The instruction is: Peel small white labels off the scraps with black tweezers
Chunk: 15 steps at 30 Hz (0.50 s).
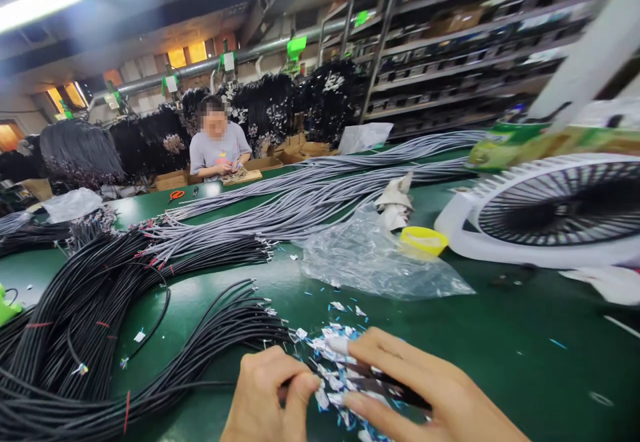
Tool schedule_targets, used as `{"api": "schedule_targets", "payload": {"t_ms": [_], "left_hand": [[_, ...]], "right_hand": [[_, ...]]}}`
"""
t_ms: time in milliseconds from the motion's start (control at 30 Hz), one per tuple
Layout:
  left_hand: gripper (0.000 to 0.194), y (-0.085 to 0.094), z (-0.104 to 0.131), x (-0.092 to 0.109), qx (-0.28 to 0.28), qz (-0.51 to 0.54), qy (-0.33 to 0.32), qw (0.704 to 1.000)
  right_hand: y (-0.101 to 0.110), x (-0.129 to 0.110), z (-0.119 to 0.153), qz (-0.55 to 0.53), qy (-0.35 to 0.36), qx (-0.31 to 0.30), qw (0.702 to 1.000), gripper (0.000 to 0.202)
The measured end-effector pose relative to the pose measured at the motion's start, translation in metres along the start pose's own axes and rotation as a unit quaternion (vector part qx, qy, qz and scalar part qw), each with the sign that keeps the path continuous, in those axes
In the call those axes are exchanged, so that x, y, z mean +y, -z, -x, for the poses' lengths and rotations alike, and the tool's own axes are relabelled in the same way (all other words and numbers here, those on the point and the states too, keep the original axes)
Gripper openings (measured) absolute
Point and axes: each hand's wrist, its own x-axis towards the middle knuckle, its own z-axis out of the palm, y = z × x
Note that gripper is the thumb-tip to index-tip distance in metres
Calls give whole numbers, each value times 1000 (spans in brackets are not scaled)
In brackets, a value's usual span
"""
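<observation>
Nearest, the left hand (270, 392): grip closed, thumb against forefinger, on a single black cable (217, 384) that runs in from the left. Beside it, the right hand (440, 385): thumb and forefinger spread on either side of a dark tool (390, 383); cannot tell whether the grip is closed on it. White cover (337, 345) on one fingertip. Around both hands, white and blue scraps (333, 332) litter the green worktop (510, 335). To the left lies a bundle of black cables (200, 355) with a red tie (127, 410). Farther out: clear plastic bag (370, 262), yellow ring (424, 241) at its edge, white fan (560, 209) to the right. Behind the bag, grey cables (300, 195) cross the worktop. Beyond these, orange-handled scissors (177, 195) and a person (220, 149) in a grey shirt. At the back, shelves (450, 55).
</observation>
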Motion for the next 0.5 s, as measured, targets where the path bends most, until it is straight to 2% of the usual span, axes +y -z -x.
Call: {"api": "schedule_targets", "payload": {"t_ms": [133,267,367,500], "left_hand": [[22,-1,2,-5,-34,-2,-44,998],[25,3,-1,-4,-61,21,-52,997],[25,6,-3,0,-65,29,-68,995],[28,5,-6,6,-79,53,-64,993]], "right_hand": [[11,-22,-17,31,-23,-102,994,5],[19,-31,-35,19,-24,-237,971,26],[24,-34,-45,23,-12,-294,955,26],[26,-40,-54,81,18,-366,927,15]]}}
